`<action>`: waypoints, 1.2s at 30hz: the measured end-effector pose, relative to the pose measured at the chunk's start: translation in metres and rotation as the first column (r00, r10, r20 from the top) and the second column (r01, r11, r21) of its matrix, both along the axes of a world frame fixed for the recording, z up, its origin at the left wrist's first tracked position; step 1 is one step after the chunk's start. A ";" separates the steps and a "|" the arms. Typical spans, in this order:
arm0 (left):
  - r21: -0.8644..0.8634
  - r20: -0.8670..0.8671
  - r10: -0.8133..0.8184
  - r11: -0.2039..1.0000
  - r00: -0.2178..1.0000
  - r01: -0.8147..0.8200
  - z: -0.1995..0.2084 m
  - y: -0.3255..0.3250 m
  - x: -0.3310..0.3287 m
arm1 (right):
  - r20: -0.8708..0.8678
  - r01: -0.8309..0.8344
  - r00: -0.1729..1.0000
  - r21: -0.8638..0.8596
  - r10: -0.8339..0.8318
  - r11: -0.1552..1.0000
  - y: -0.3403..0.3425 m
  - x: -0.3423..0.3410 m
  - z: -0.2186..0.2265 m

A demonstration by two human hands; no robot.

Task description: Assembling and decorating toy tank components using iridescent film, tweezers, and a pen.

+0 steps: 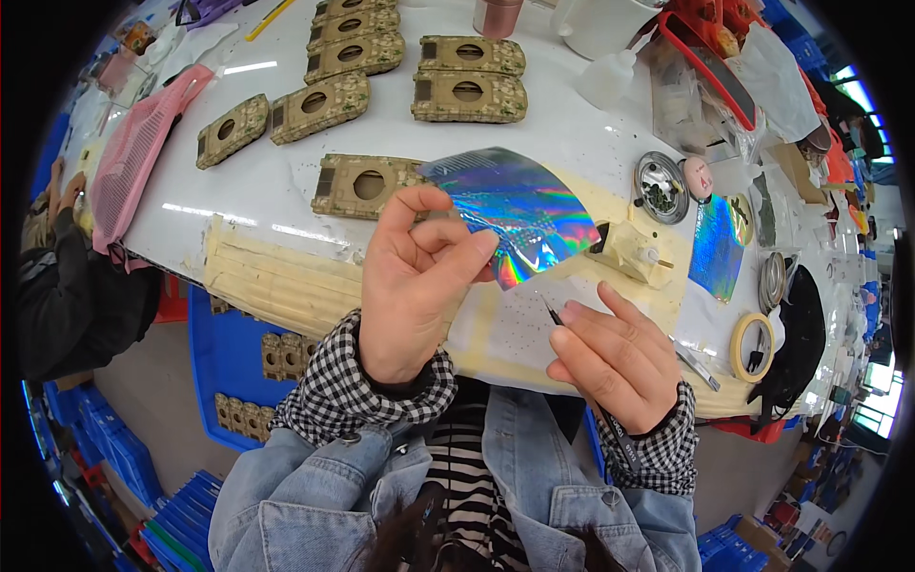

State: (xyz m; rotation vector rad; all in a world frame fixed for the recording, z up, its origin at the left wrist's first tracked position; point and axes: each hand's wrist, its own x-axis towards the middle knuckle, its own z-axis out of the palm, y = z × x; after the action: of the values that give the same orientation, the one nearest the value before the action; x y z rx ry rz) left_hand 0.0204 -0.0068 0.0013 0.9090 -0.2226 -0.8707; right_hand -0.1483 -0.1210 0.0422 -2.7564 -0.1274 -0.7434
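Observation:
My left hand [408, 296] pinches the lower left edge of a shiny rainbow-coloured holographic sheet [524, 210], fan-shaped and slightly bent, above the table. In my right hand [620, 367] are slim black tweezers [551, 311], their fine tip pointing up toward the sheet's lower edge without touching it. A camouflage-painted toy tank hull [367, 186] with a round hole lies just behind my left hand, partly covered by the sheet. Right of the sheet sits a small tan block-like piece [634, 253] wrapped in masking tape.
More camouflage hulls [469, 95] stand in groups at the back. A round metal tin [660, 188], a second holographic sheet [717, 250] and a tape roll [752, 347] lie to the right. At left are a pink basket [143, 157] and another person's sleeve [91, 296]. A blue tray [214, 367] holds hulls below.

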 end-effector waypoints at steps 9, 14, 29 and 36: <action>-0.012 -0.015 0.027 1.000 1.000 -0.027 -0.004 0.002 0.001 | -0.154 0.041 0.987 -0.050 -0.048 0.998 0.015 -0.028 -0.023; -0.024 -0.021 0.043 0.999 0.999 -0.044 -0.002 0.000 -0.002 | -0.188 0.025 0.981 -0.120 -0.047 0.993 0.019 -0.030 -0.028; -0.002 -0.014 0.042 0.999 0.999 -0.042 -0.002 0.000 0.000 | -0.222 0.055 0.975 0.107 -0.030 0.993 0.013 -0.027 -0.031; -0.016 -0.015 0.023 1.000 1.000 -0.023 -0.003 0.000 0.000 | -0.149 0.099 0.986 0.128 -0.080 0.987 0.010 -0.032 -0.029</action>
State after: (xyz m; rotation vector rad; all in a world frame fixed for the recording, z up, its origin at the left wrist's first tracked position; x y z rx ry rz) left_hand 0.0208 -0.0067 -0.0016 0.8887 -0.2057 -0.8531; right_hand -0.1800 -0.1107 0.0130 -2.6882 0.0751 -0.5515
